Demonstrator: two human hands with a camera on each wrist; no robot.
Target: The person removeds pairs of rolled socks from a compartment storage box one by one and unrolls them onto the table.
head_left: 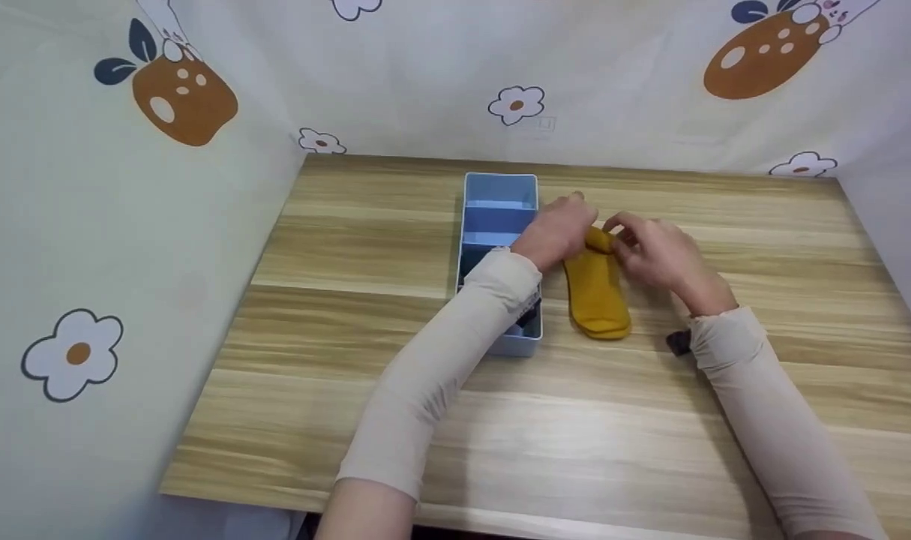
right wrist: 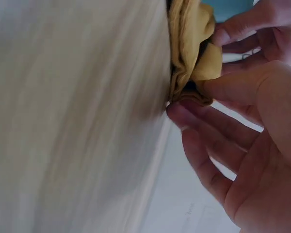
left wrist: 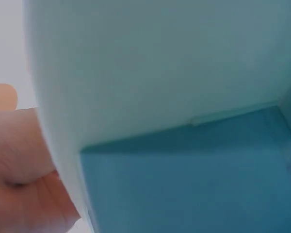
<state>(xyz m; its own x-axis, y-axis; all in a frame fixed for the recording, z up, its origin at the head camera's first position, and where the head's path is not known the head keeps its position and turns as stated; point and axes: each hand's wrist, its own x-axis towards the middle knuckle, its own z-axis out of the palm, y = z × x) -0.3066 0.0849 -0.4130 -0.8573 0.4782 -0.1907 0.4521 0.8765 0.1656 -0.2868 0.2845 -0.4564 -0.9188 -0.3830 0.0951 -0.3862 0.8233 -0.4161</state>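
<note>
Left hand: the bare left hand (head_left: 558, 231) is at the far end of the sock, thumb against the rolled cloth and fingers curled in, a narrow pinch.
Right hand: the bare right hand (head_left: 659, 251) pinches the same end from the other side, thumb on one face of the fold and fingertips on the other.
Mustard-yellow knitted sock: the sock (head_left: 596, 289) lies flat between and below the hands, its far end turned over and its rounded end towards the person; layered edges there suggest more than one thickness.
Handling: probably very light, soft and floppy, with enough grip in the knit not to slip; nothing fragile, though a loose fold would likely spring open.
Where to hold: the thick folded end, all layers caught between thumb and fingers; a single layer would probably peel away.
Pale-blue plastic divided box: the long, narrow box (head_left: 516, 346) stands just left of the sock, part hidden by the left forearm; its walls look stiff.
Beige sleeves: one sleeve (head_left: 425, 382) crosses over the box.
Wood-grain table: the tabletop (head_left: 335, 360) carries sock and box.
</note>
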